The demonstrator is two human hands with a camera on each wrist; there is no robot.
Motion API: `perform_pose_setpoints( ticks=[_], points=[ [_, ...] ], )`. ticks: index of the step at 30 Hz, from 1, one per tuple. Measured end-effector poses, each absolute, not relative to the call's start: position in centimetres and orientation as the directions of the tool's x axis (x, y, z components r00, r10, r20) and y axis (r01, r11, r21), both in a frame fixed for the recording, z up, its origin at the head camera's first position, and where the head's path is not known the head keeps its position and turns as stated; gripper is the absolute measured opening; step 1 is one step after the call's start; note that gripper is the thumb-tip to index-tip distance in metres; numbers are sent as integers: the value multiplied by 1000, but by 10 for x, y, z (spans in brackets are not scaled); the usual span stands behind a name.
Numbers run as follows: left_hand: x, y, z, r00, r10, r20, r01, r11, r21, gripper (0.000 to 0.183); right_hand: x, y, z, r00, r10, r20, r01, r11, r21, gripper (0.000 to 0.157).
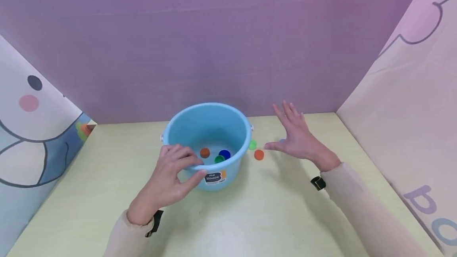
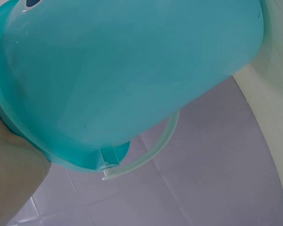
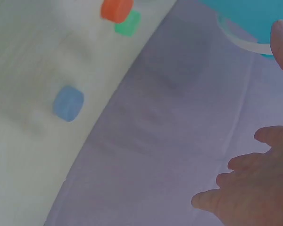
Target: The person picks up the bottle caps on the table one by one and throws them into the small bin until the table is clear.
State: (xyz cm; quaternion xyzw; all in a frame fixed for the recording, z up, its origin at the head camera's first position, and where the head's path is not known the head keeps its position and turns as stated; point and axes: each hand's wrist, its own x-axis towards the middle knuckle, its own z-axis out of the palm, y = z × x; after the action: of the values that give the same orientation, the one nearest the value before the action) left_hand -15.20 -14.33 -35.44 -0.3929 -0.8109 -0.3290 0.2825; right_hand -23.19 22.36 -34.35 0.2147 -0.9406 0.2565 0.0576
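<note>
A light blue bucket (image 1: 233, 171) stands upright on the table. My left hand (image 1: 168, 181) grips its near-left rim, thumb outside and fingers over the edge. Inside at the bottom lie small round pieces like bottle caps: an orange one (image 1: 204, 152), a dark blue one (image 1: 225, 153) and a green one (image 1: 219, 159). My right hand (image 1: 299, 140) hovers right of the bucket, fingers spread, holding nothing. On the table near it are an orange-red round piece (image 1: 258, 154), a light green one (image 1: 252, 144) and a light blue one (image 3: 68, 103), mostly hidden in the head view.
Behind the pale table (image 1: 242, 225) rises a purple backdrop (image 1: 214, 50). Printed panels stand at the left (image 1: 21, 150) and right (image 1: 400, 130). The bucket's whitish handle (image 2: 148, 155) hangs down on the far side.
</note>
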Motion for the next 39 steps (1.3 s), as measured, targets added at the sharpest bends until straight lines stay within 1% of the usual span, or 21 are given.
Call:
perform_pose_setpoints(
  ticks=[7,16,23,29,35,39],
  points=[
    [-152,-144,-355,-535,450,715,821,475,317,28,-246,235,-352,-927,-339,162,-373,779,-504,118],
    [-153,-144,-355,-534,451,715,823,473,316,29,-254,242,-359,-943,-313,112,-328,822,-466,117],
    [-153,-145,-355,-532,450,717,822,477,310,31,-263,248,-374,-956,-287,64,-284,841,-461,115],
    [-152,-145,-354,-535,451,714,821,479,312,29,-267,255,-386,-963,-270,17,-244,841,-482,116],
    [-153,-144,-355,-532,452,716,822,478,309,29,-267,260,-397,-972,-222,-71,-152,836,-527,119],
    [-152,-144,-355,-533,450,716,821,479,310,30,-267,264,-404,-975,-208,-73,-136,828,-545,119]
  ],
)
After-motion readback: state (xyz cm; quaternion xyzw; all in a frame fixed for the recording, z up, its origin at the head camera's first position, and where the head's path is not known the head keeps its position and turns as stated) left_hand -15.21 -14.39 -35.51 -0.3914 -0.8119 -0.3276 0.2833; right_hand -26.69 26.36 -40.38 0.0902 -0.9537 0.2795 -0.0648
